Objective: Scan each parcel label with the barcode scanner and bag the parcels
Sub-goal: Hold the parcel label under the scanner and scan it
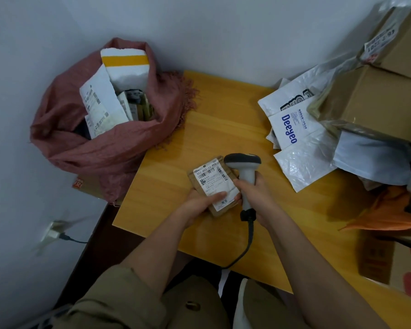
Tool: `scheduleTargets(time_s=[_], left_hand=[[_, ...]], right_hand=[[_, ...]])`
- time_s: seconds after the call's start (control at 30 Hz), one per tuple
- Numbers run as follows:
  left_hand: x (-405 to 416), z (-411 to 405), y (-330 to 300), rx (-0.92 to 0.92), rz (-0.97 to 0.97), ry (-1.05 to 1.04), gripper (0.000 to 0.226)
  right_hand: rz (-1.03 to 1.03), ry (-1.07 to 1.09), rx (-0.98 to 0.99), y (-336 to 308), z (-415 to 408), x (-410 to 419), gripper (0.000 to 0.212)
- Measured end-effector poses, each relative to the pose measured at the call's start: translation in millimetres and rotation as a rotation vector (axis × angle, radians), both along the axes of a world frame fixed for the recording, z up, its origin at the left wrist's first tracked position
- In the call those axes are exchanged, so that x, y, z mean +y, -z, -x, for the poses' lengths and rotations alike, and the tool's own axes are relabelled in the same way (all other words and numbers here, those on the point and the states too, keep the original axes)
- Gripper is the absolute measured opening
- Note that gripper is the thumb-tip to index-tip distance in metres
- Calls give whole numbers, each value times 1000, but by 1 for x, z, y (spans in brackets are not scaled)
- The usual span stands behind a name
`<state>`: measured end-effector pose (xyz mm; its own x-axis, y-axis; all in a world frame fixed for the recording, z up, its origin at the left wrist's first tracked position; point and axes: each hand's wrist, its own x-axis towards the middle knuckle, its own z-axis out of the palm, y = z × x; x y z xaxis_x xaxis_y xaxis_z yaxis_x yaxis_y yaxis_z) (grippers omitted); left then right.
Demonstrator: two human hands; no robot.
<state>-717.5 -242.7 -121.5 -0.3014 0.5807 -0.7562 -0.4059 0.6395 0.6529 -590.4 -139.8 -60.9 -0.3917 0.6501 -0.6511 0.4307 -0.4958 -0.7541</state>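
We see the yellow wooden counter [214, 129], pink sack [109, 143] at its left edge stuffed with labelled parcels. Right side: cardboard boxes [375, 100], white mailers, one reading "Deeyeo" [292, 129]. Mid-counter, left hand [199, 205] grips a small brown parcel [214, 186], label reads "502-602-12". Right hand [252, 193] grips the grey barcode scanner [244, 172], head just beside the label.

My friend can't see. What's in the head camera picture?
A left hand holds a small parcel while the right hand grips a scanner beside it, over a yellow table. A red bag of parcels sits left.
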Motion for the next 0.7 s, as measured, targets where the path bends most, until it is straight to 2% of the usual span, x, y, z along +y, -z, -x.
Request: scheduleTargets(time_s=[0.13, 0.33, 0.5, 0.7], left_hand=[[-1, 0, -2, 46, -22, 31, 66], [-8, 4, -7, -75, 23, 38, 65], [-4, 15, -10, -63, 41, -81, 84], [8, 34, -18, -15, -26, -222, 78]], right_hand=[[-41, -53, -16, 0, 2, 2, 29], [-9, -32, -10, 1, 3, -3, 31], [44, 19, 36, -7, 7, 0, 23], [-2, -9, 12, -42, 14, 9, 22]])
